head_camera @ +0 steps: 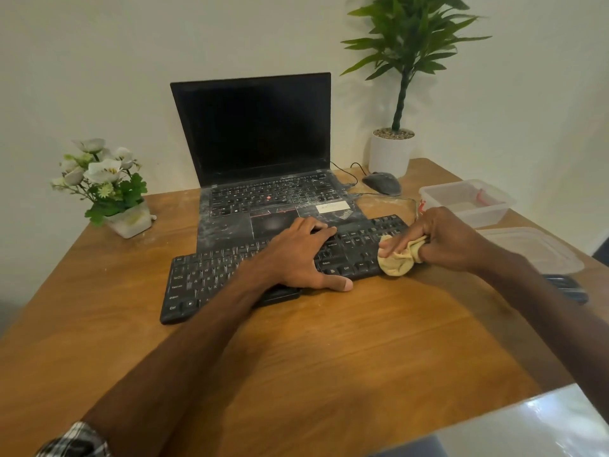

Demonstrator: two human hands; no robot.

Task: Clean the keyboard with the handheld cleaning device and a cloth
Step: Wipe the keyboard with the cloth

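Wiping stage: keyboard (197, 278) mid-bench (329, 341), left hand (303, 255) flat on it, grip slack; right hand (451, 239) grip bunched round the cloth (397, 262) at its right end. Next, likely, a sweep left across the keys.

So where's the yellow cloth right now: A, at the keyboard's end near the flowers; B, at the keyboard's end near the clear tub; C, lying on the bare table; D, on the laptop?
B: the right hand grips the yellow cloth against the right end of the keyboard, the side nearest the clear tub.
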